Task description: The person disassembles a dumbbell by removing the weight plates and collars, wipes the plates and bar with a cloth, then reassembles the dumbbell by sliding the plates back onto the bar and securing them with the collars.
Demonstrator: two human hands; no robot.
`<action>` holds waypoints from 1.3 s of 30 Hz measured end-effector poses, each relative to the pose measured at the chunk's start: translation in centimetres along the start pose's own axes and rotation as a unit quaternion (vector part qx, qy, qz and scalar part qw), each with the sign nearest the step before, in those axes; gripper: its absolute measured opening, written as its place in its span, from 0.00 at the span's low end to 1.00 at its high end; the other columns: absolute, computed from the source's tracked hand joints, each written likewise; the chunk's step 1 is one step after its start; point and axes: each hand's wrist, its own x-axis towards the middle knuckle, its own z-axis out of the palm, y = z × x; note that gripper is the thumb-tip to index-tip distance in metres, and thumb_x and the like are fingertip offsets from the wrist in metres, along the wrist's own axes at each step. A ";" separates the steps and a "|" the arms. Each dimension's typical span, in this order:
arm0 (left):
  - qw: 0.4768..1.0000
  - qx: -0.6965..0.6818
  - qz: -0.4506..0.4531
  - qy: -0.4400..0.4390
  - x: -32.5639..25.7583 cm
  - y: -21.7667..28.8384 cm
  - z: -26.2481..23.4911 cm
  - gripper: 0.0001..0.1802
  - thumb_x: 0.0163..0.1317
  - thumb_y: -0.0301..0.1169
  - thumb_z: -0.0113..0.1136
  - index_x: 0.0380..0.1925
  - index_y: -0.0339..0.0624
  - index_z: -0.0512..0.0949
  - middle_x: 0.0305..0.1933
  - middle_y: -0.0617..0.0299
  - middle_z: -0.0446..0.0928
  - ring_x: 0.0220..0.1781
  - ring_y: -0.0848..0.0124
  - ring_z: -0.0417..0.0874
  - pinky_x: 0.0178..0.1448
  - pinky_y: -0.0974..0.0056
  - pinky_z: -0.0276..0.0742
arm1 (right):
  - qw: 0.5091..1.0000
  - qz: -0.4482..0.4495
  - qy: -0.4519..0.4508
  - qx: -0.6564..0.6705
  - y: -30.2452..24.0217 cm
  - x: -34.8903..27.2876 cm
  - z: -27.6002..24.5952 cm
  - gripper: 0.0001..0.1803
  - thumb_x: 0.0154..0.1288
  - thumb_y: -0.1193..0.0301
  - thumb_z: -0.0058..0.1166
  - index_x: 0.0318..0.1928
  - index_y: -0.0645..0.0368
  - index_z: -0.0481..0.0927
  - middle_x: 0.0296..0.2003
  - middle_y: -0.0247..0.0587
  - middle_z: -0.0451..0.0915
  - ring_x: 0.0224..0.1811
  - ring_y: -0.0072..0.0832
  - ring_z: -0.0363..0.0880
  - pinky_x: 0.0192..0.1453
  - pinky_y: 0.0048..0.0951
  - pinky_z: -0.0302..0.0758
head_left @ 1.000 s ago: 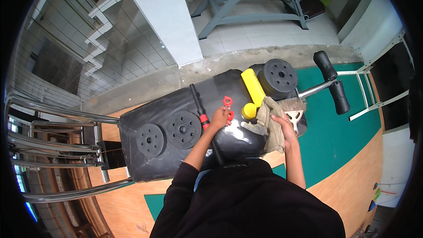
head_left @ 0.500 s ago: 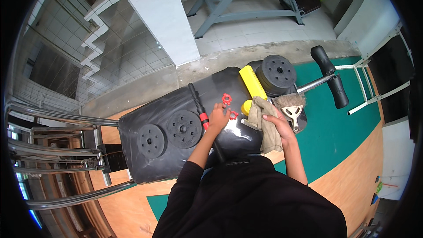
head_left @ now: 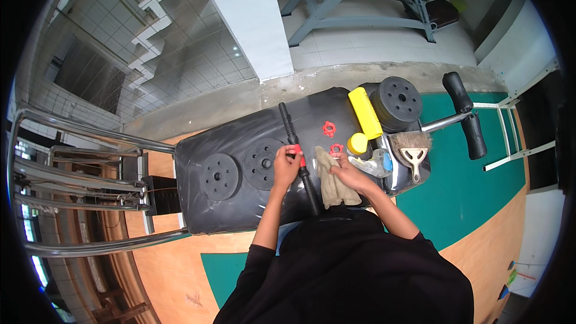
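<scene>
My left hand [head_left: 286, 165] grips a black dumbbell bar [head_left: 298, 156] by its red collar, holding it on a black padded bench [head_left: 240, 204]. A beige cloth [head_left: 332, 181] lies just right of the bar, and my right hand [head_left: 348, 173] presses on it. Two red collar nuts sit close by, one [head_left: 329, 129] farther up the bench and one [head_left: 337, 149] beside my right fingers. Two black weight plates [head_left: 262, 163] [head_left: 219, 176] lie flat to the left of my left hand.
A yellow block [head_left: 365, 112], a yellow cap [head_left: 357, 143], a hand brush [head_left: 411, 147] and a stack of black plates [head_left: 396, 101] crowd the bench's right end. A chrome rack [head_left: 78, 198] stands at left. Padded rollers [head_left: 468, 117] stick out over the green mat.
My left hand has gone down from the raised red nut to the bar's collar. The right hand has brought the cloth leftward and laid it flat next to the bar.
</scene>
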 end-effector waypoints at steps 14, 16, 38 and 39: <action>0.981 0.000 -0.193 0.017 -10.5 -6.9 -9.9 0.15 0.56 0.32 0.64 0.41 0.37 0.76 0.32 0.64 0.77 0.23 0.80 0.69 0.31 0.72 0.69 | 0.787 -0.239 0.150 -0.549 3.9 0.8 8.1 0.43 0.46 0.64 0.65 0.63 0.61 0.60 0.59 0.56 0.58 0.61 0.49 0.56 0.59 0.48 0.59; 0.982 0.020 -0.181 -0.054 -10.0 -7.3 -8.8 0.15 0.56 0.32 0.63 0.41 0.37 0.76 0.32 0.64 0.77 0.24 0.80 0.70 0.32 0.73 0.70 | 0.824 -0.278 0.147 -0.471 3.3 -0.4 7.7 0.36 0.48 0.69 0.63 0.58 0.61 0.65 0.55 0.53 0.62 0.58 0.47 0.60 0.58 0.44 0.61; 0.960 -0.206 -0.154 -0.112 -7.5 -2.3 -5.8 0.10 0.61 0.26 0.58 0.41 0.36 0.75 0.30 0.67 0.77 0.28 0.81 0.75 0.33 0.77 0.70 | 0.854 -0.351 0.261 -0.280 5.1 -3.9 -8.2 0.14 0.45 0.78 0.62 0.32 0.61 0.72 0.53 0.48 0.73 0.58 0.45 0.71 0.59 0.42 0.66; 0.960 -0.198 -0.174 -0.092 -8.1 -3.0 -7.0 0.10 0.60 0.26 0.58 0.42 0.36 0.75 0.30 0.67 0.77 0.28 0.81 0.75 0.32 0.77 0.69 | 0.841 -0.377 0.288 -0.261 4.3 -4.3 -7.7 0.13 0.45 0.81 0.60 0.32 0.62 0.71 0.50 0.52 0.75 0.55 0.45 0.74 0.55 0.37 0.70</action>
